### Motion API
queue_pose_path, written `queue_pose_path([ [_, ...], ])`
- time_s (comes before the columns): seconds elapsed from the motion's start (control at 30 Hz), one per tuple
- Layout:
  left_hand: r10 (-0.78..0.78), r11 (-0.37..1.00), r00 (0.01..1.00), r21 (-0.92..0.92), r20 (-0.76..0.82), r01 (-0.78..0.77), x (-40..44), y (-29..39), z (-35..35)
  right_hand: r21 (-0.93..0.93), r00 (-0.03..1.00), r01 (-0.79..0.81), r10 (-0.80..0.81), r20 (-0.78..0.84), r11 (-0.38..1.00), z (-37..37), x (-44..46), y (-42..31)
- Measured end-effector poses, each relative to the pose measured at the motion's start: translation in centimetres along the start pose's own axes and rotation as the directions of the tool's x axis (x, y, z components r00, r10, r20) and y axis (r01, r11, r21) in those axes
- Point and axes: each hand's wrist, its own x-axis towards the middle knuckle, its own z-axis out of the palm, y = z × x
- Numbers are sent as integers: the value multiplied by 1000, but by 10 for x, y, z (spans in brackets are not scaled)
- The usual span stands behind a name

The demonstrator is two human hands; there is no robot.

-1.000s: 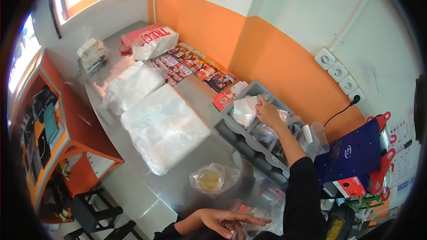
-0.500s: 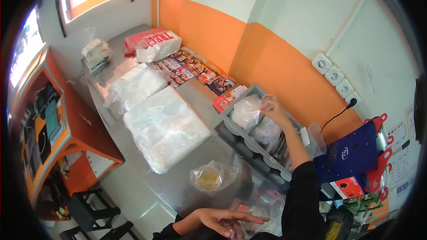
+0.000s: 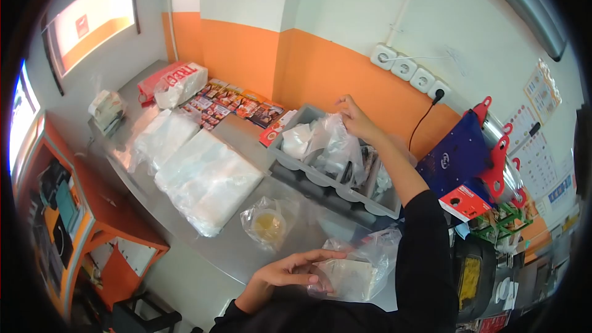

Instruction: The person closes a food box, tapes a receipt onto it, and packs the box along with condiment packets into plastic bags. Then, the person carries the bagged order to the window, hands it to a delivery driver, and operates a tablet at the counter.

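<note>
My right hand (image 3: 357, 120) pinches the top of a thin clear plastic bag (image 3: 339, 139), pulled up out of a grey divided bin (image 3: 333, 179). Beside that bag in the bin lie a white bundle (image 3: 297, 140) and some dark, slim items. My left hand (image 3: 287, 274) is low in the view, its fingers stretched out and apart. Its fingertips reach the edge of a clear bag with a pale, flat-sided item inside (image 3: 351, 279); whether they press on it I cannot tell. A clear bag holding a round container of yellowish contents (image 3: 268, 225) sits just beyond my left hand.
Large plastic-wrapped white stacks (image 3: 206, 179) lie on the metal table (image 3: 142, 191). Menu leaflets (image 3: 231, 102) run along the orange wall. A blue box (image 3: 450, 160) and a plugged-in cable (image 3: 422, 117) are at the right. A black stool (image 3: 145, 317) stands on the floor.
My right hand has raised the plastic bag, which now stretches upward from the bin. My left hand has shifted left beside the bagged pale item. The camera view has turned right.
</note>
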Motion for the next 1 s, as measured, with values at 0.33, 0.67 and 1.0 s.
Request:
queue_pose_path([
  [0.33,-24,981,985,184,-168,56,-4,-2,16,758,779,622,-59,-624,199,-8,-101,-125],
  [0.67,307,949,772,121,-557,-290,31,-28,-13,-179,979,50,-12,202,983,130,-287,8],
  [1.0,243,970,871,131,-427,-206,59,-21,39,-292,842,-256,361,401,922,99,-284,65],
])
